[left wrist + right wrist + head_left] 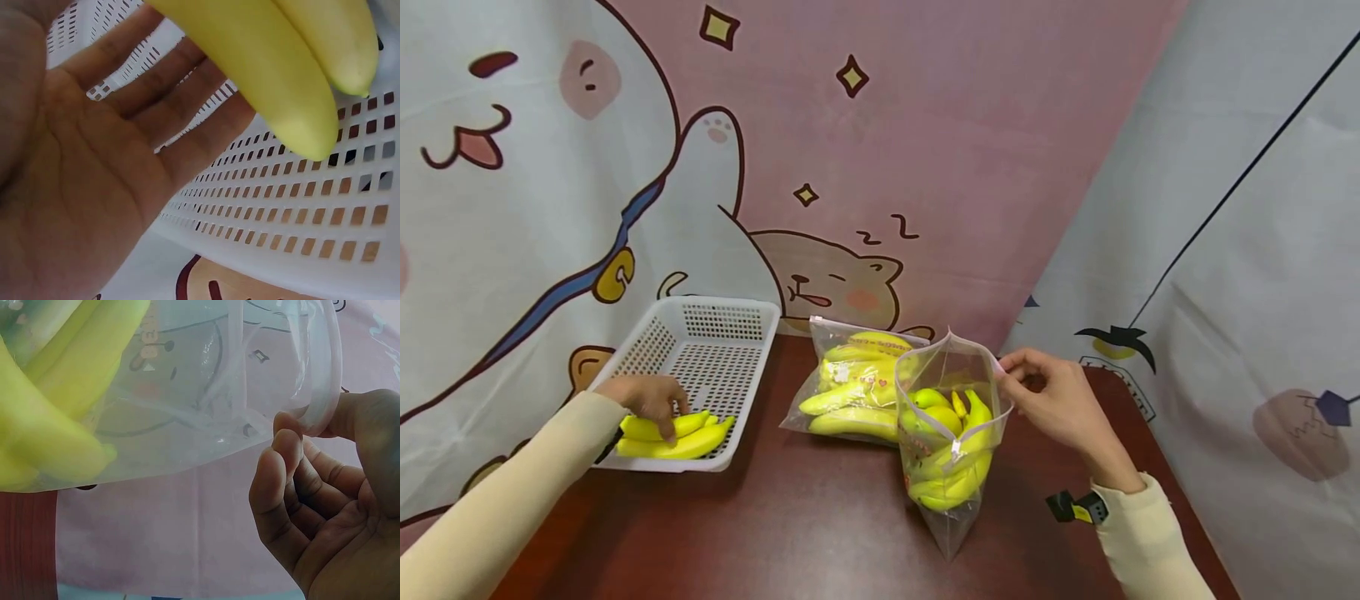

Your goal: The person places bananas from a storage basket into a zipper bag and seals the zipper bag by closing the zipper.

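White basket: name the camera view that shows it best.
The head view: the whole white basket sits on the table, with bananas at its near end under the left hand. The left wrist view shows only a close patch of its perforated wall. The right wrist view shows none of it.

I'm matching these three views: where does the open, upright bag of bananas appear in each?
Head: open bag stands right of centre on the table, rim pinched by the right hand.
Left wrist: not in view.
Right wrist: fills the upper left.
Shared landmark: the right hand pinching the rim.
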